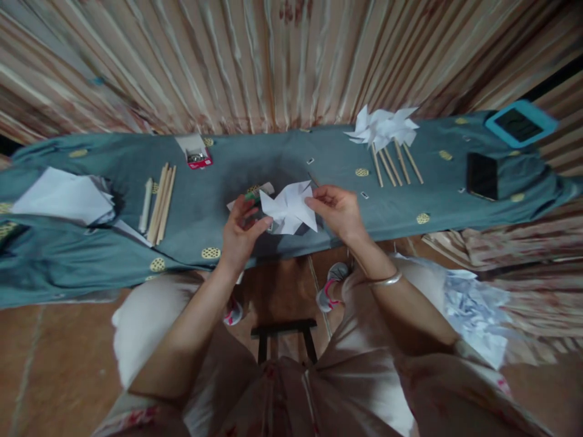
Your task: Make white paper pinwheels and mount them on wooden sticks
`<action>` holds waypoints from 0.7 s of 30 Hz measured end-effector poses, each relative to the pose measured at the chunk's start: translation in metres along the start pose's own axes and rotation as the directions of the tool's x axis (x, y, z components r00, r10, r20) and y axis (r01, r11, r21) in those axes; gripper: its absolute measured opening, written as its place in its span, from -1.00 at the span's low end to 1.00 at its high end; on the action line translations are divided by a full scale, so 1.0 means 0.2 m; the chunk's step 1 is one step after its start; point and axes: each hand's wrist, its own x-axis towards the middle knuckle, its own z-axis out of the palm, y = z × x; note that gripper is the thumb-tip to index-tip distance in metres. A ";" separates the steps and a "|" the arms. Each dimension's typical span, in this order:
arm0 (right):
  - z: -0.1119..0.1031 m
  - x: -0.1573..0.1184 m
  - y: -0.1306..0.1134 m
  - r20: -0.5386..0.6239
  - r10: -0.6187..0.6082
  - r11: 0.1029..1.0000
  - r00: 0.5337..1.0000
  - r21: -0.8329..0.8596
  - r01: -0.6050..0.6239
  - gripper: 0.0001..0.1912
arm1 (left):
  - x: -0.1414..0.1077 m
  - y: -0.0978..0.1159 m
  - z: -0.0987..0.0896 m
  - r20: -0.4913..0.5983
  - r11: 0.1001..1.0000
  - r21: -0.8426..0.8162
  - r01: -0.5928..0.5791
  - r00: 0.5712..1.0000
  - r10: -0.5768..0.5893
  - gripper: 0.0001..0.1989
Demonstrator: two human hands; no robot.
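A folded white paper pinwheel [291, 208] is held up over the near edge of the cloth-covered table. My right hand [337, 209] pinches its right blade between thumb and fingers. On the other side, my left hand [241, 233] has its thumb and fingers apart, the thumb tip close by the lower left blade; whether it touches the paper I cannot tell. Just behind the left fingers lies a small green and whitish item [253, 195], partly hidden, its kind unclear. A thin dark-tipped stick [313, 178] shows beyond the right fingers.
Finished pinwheels [382, 127] on wooden sticks lie at the back right. A phone [483, 176] and a blue-framed device [520, 124] are farther right. Leftward are wooden sticks [163, 205], an open red box [197, 156] of small metal pieces and stacked paper [64, 197]. Paper scraps [476, 309] hang right.
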 end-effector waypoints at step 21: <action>0.01 -0.01 -0.15 0.159 0.227 0.905 0.961 0.331 -0.268 -0.51 | 0.01 0.15 0.19 0.085 0.881 -0.330 0.338 0.941 -0.329 -0.62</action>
